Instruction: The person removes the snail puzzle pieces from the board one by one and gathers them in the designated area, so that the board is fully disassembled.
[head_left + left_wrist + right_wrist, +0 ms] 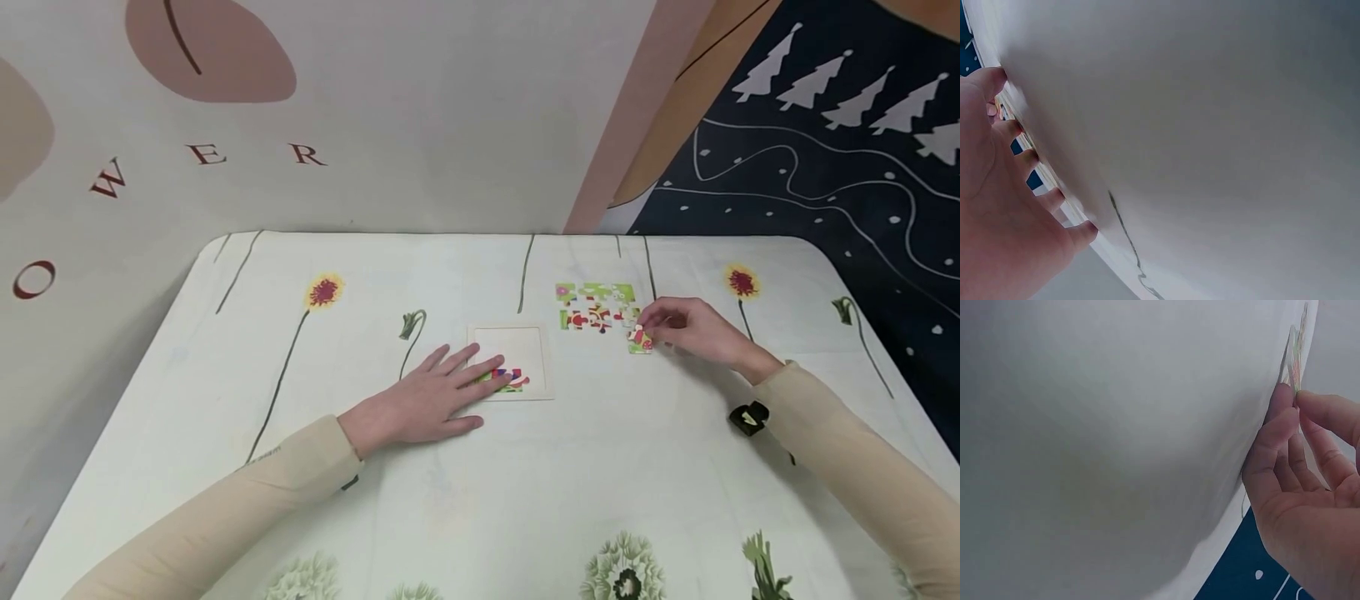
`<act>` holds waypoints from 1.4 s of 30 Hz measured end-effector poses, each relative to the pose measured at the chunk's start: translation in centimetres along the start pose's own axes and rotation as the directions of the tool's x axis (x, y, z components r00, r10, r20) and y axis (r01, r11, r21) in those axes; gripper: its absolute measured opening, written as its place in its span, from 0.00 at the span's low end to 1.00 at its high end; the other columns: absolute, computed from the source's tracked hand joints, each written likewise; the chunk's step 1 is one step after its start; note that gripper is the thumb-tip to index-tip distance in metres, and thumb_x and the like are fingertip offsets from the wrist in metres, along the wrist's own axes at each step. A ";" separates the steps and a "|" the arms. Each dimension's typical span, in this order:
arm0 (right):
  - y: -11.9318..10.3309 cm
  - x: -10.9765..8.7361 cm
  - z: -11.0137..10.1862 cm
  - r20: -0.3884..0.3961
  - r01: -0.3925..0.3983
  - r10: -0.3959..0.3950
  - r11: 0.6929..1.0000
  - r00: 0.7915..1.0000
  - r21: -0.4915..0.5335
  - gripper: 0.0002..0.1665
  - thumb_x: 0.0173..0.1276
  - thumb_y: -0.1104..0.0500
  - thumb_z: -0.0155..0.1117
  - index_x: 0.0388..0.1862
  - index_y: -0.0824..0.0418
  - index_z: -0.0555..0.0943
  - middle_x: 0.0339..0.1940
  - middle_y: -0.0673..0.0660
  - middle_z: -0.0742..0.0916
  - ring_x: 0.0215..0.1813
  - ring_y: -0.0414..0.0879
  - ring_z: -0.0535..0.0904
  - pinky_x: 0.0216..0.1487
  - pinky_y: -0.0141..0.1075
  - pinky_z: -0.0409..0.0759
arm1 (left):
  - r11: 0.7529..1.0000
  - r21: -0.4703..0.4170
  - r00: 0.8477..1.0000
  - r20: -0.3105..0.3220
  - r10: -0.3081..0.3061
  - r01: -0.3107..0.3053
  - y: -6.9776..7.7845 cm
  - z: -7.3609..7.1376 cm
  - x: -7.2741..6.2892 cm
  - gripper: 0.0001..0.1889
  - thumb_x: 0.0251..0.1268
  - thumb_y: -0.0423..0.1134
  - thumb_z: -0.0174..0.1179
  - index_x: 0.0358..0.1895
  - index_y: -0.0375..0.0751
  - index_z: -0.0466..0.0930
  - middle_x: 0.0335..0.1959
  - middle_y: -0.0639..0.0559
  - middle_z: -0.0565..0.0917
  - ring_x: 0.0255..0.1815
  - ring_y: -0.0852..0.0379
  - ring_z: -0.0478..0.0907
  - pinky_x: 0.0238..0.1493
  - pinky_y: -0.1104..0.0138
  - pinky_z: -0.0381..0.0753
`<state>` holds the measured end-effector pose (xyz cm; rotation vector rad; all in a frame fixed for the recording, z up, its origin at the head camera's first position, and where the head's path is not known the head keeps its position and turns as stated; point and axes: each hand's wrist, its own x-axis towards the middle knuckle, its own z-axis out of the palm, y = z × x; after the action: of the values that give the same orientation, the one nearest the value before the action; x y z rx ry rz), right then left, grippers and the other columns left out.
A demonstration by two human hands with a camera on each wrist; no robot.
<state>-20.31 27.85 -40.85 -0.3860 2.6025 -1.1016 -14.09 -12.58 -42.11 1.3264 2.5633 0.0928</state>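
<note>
My left hand (438,398) lies with spread, straight fingers across the left side of a square puzzle board (517,348). Its fingertips touch the board and partly cover a few colourful puzzle pieces (517,385) along the board's lower edge. To the right, my right hand (697,333) pinches a jigsaw piece (640,342) with red and green print between thumb and fingers. In the right wrist view that piece (1294,365) stands tilted up from the cloth. Several loose puzzle pieces (597,317) lie grouped just left of this hand.
A white cloth with printed flowers (324,292) covers the table (420,517). Behind it rises a pale wall covering (420,150) with printed letters. A dark blue covering with white trees (817,158) is at the right.
</note>
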 end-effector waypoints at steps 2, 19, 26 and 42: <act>0.0 0.1 0.0 -0.001 -0.007 0.007 1.000 1.000 -0.003 0.08 0.67 0.68 0.61 0.45 0.67 0.81 0.38 0.60 0.83 0.40 0.50 0.76 0.37 0.30 0.74 | 1.000 -0.002 1.000 -0.002 0.002 -0.002 0.0 0.0 0.0 0.33 0.75 0.56 0.44 0.78 0.55 0.49 0.78 0.54 0.47 0.77 0.44 0.39 0.71 0.44 0.43; 0.0 0.3 0.2 0.004 -0.012 0.012 1.000 1.000 -0.026 0.08 0.67 0.68 0.62 0.44 0.66 0.81 0.38 0.59 0.83 0.40 0.50 0.75 0.40 0.28 0.74 | 1.000 0.007 1.000 -0.003 0.003 -0.003 0.1 -0.2 0.1 0.33 0.75 0.56 0.45 0.78 0.53 0.49 0.78 0.54 0.48 0.77 0.43 0.39 0.71 0.44 0.44; 0.1 0.2 0.3 -0.002 -0.005 0.005 0.999 1.000 -0.038 0.08 0.66 0.67 0.63 0.44 0.66 0.81 0.38 0.58 0.83 0.41 0.50 0.75 0.41 0.28 0.74 | 1.000 0.018 1.000 -0.011 0.006 -0.006 0.1 0.0 0.2 0.33 0.74 0.56 0.45 0.78 0.53 0.50 0.78 0.53 0.48 0.77 0.43 0.40 0.70 0.44 0.44; -1.6 -0.2 1.3 -0.022 0.096 -0.095 0.995 0.995 0.039 0.08 0.66 0.67 0.64 0.44 0.67 0.82 0.38 0.59 0.84 0.39 0.46 0.78 0.38 0.29 0.76 | 1.000 0.003 1.000 0.011 0.017 -0.017 0.1 -0.6 0.1 0.34 0.74 0.55 0.47 0.78 0.52 0.50 0.78 0.52 0.49 0.77 0.43 0.41 0.70 0.43 0.46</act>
<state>-19.44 26.02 -40.51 -0.4977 2.5989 -1.1931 -14.23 -12.39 -41.56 1.3464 2.5444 0.0848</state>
